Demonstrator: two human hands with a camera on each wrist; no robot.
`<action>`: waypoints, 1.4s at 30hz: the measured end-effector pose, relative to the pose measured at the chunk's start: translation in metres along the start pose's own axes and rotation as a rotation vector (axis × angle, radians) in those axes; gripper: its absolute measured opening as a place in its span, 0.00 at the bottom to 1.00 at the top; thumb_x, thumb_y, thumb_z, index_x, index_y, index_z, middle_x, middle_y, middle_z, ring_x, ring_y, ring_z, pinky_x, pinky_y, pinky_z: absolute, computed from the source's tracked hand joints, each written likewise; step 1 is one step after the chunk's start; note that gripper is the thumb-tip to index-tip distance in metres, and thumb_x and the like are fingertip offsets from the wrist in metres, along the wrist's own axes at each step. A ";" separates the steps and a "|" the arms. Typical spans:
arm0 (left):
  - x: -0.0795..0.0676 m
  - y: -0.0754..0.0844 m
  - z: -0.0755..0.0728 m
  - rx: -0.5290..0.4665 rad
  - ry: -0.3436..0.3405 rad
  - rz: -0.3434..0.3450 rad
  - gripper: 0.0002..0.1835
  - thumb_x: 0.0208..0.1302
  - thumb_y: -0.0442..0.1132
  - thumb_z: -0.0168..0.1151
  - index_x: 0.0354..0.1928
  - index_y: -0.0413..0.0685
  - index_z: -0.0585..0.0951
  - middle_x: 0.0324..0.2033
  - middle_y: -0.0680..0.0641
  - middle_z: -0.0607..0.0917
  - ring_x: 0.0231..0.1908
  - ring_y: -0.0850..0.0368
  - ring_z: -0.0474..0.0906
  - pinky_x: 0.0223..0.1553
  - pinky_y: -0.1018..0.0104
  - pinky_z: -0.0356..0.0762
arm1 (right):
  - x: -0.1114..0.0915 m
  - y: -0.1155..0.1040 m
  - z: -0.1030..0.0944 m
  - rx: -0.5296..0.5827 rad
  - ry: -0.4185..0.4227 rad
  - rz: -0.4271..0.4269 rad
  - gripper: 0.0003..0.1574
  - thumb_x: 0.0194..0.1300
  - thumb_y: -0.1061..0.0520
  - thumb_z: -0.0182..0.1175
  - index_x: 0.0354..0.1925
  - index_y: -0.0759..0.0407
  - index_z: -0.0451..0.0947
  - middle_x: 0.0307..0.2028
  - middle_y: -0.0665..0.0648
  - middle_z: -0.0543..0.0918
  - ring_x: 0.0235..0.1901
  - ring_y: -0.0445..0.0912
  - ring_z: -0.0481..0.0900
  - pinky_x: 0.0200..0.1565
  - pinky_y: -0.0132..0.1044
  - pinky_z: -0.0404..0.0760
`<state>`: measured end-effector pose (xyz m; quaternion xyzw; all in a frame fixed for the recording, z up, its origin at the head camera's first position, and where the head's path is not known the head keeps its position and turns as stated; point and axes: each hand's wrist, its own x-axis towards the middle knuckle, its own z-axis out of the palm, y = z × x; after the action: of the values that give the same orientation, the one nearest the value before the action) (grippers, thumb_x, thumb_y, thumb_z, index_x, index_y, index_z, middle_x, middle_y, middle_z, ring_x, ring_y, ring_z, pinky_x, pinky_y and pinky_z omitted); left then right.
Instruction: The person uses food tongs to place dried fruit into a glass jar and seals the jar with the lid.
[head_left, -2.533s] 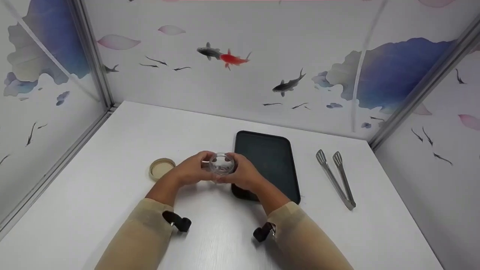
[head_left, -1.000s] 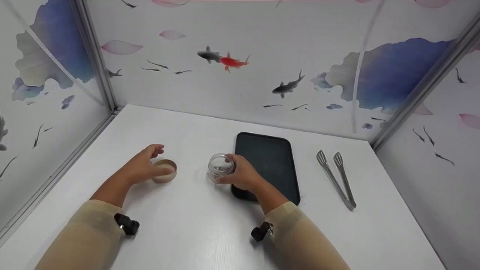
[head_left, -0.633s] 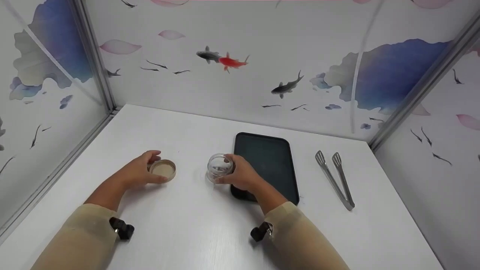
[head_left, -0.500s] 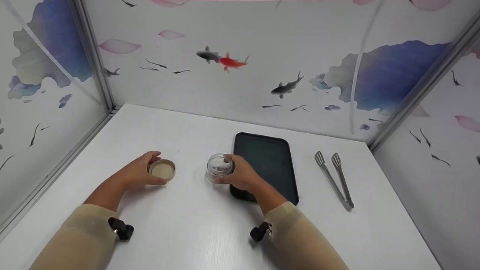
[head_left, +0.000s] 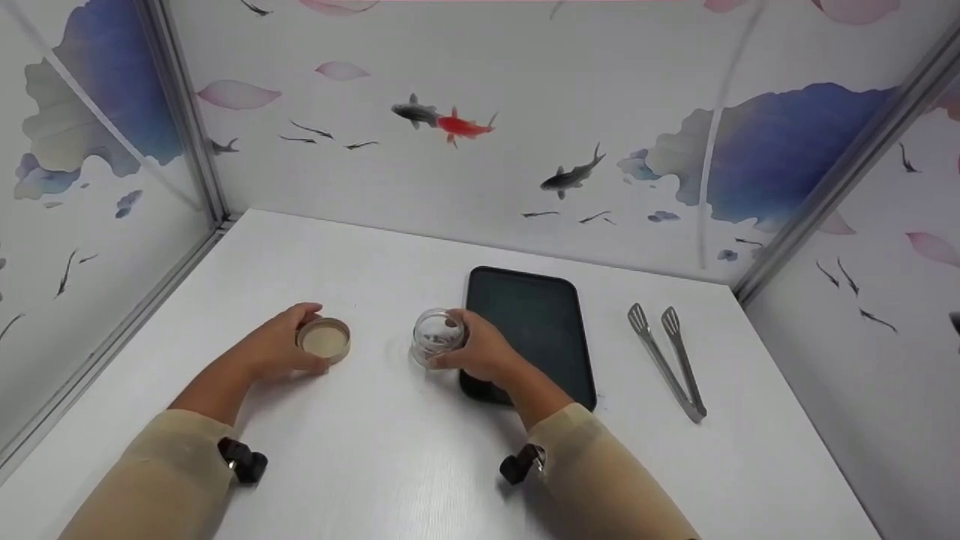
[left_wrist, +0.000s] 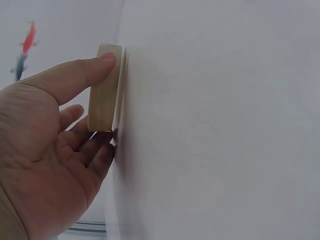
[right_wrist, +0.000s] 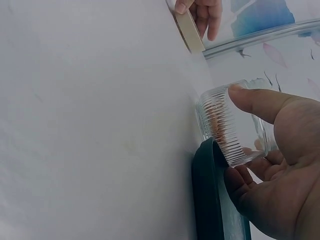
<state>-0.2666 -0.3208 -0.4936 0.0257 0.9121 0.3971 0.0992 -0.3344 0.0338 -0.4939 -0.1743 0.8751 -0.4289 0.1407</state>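
Note:
A round tan jar lid (head_left: 324,341) lies with its hollow side up at the left of the white table. My left hand (head_left: 274,346) grips it by the rim, thumb on the near side and fingers on the far side; the left wrist view shows the thumb against the lid's outer wall (left_wrist: 102,107). To the right stands a clear glass jar (head_left: 436,336), uncovered. My right hand (head_left: 487,349) holds it from its right side, and the right wrist view shows the jar's ribbed wall (right_wrist: 227,125) between thumb and fingers.
Close to the jar's right lies a dark rectangular tray (head_left: 529,322), partly under my right hand and wrist. Metal tongs (head_left: 667,367) lie spread farther right. White panels with printed fish (head_left: 465,124) wall in the table at the back and both sides.
My left hand has left the jar, moved left to the lid and taken hold of its rim. The right hand has stayed on the jar. Over the last half second hardly anything has moved.

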 end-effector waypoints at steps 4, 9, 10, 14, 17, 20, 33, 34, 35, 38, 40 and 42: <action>-0.001 0.005 0.000 -0.022 0.016 0.004 0.61 0.58 0.49 0.83 0.84 0.42 0.53 0.80 0.34 0.65 0.79 0.32 0.61 0.79 0.32 0.59 | 0.000 0.001 0.001 0.011 0.005 0.006 0.61 0.53 0.46 0.85 0.79 0.51 0.67 0.72 0.56 0.77 0.70 0.52 0.75 0.74 0.55 0.73; 0.001 0.012 0.004 -0.046 0.059 0.041 0.59 0.60 0.48 0.82 0.84 0.44 0.55 0.80 0.36 0.66 0.79 0.33 0.63 0.78 0.33 0.61 | 0.001 0.002 0.002 0.023 0.008 -0.023 0.61 0.54 0.47 0.84 0.79 0.53 0.66 0.74 0.55 0.76 0.71 0.52 0.75 0.75 0.54 0.72; 0.002 0.014 0.005 -0.051 0.068 0.046 0.58 0.60 0.48 0.81 0.84 0.45 0.55 0.80 0.36 0.66 0.79 0.34 0.63 0.78 0.33 0.61 | 0.001 0.003 0.002 0.022 0.009 -0.028 0.61 0.55 0.47 0.84 0.79 0.53 0.65 0.75 0.55 0.76 0.71 0.52 0.75 0.75 0.54 0.72; 0.006 0.023 0.010 -0.104 0.099 0.064 0.57 0.59 0.47 0.82 0.84 0.45 0.57 0.80 0.38 0.67 0.80 0.35 0.63 0.79 0.34 0.60 | 0.000 0.003 0.003 0.023 0.016 -0.028 0.61 0.56 0.46 0.84 0.79 0.53 0.65 0.75 0.54 0.77 0.72 0.51 0.75 0.75 0.53 0.72; 0.009 0.031 0.015 -0.128 0.115 0.081 0.57 0.59 0.46 0.82 0.84 0.45 0.58 0.80 0.39 0.67 0.80 0.35 0.64 0.80 0.35 0.61 | -0.001 0.002 0.003 0.038 0.018 -0.022 0.60 0.56 0.47 0.84 0.79 0.52 0.65 0.74 0.54 0.77 0.71 0.51 0.76 0.75 0.53 0.73; 0.010 0.041 0.019 -0.133 0.126 0.087 0.56 0.59 0.46 0.82 0.83 0.47 0.59 0.80 0.40 0.67 0.79 0.36 0.64 0.80 0.36 0.62 | -0.002 0.000 0.002 0.057 0.023 -0.023 0.59 0.56 0.48 0.84 0.79 0.52 0.66 0.73 0.54 0.78 0.70 0.50 0.77 0.74 0.52 0.75; 0.009 0.062 0.030 -0.186 0.131 0.157 0.52 0.59 0.43 0.81 0.82 0.46 0.62 0.78 0.40 0.69 0.80 0.37 0.64 0.79 0.39 0.65 | -0.010 -0.010 -0.003 0.114 0.059 -0.039 0.60 0.55 0.43 0.84 0.79 0.47 0.66 0.72 0.51 0.78 0.68 0.47 0.79 0.72 0.51 0.78; 0.009 0.063 0.030 -0.185 0.129 0.162 0.52 0.59 0.44 0.81 0.82 0.46 0.63 0.78 0.40 0.69 0.80 0.38 0.65 0.79 0.40 0.65 | -0.011 -0.012 -0.003 0.116 0.062 -0.039 0.60 0.55 0.43 0.84 0.79 0.46 0.66 0.72 0.50 0.78 0.68 0.47 0.79 0.72 0.51 0.78; 0.010 0.064 0.030 -0.183 0.129 0.166 0.52 0.59 0.44 0.82 0.82 0.46 0.63 0.77 0.40 0.70 0.79 0.38 0.66 0.79 0.40 0.66 | -0.011 -0.014 -0.004 0.116 0.065 -0.040 0.60 0.55 0.43 0.84 0.79 0.46 0.66 0.72 0.51 0.78 0.69 0.48 0.78 0.73 0.51 0.77; 0.011 0.067 0.032 -0.176 0.130 0.170 0.52 0.58 0.45 0.82 0.81 0.48 0.64 0.77 0.41 0.70 0.78 0.38 0.68 0.78 0.40 0.67 | -0.013 -0.019 -0.006 0.116 0.077 -0.042 0.59 0.55 0.42 0.84 0.78 0.45 0.66 0.72 0.51 0.78 0.71 0.48 0.77 0.74 0.51 0.76; 0.012 0.069 0.033 -0.174 0.131 0.169 0.52 0.58 0.45 0.82 0.81 0.49 0.64 0.77 0.42 0.69 0.78 0.38 0.68 0.78 0.40 0.68 | -0.014 -0.021 -0.007 0.117 0.089 -0.040 0.59 0.54 0.42 0.84 0.78 0.44 0.67 0.72 0.51 0.78 0.72 0.49 0.76 0.75 0.51 0.75; 0.012 0.072 0.033 -0.176 0.130 0.171 0.52 0.58 0.45 0.82 0.81 0.50 0.64 0.77 0.42 0.69 0.78 0.38 0.67 0.78 0.39 0.68 | -0.016 -0.022 -0.007 0.129 0.096 -0.041 0.59 0.54 0.42 0.84 0.78 0.44 0.67 0.72 0.52 0.78 0.73 0.49 0.76 0.76 0.51 0.74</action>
<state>-0.2738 -0.2462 -0.4655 0.0685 0.8726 0.4835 0.0078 -0.3191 0.0331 -0.4703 -0.1623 0.8475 -0.4952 0.1009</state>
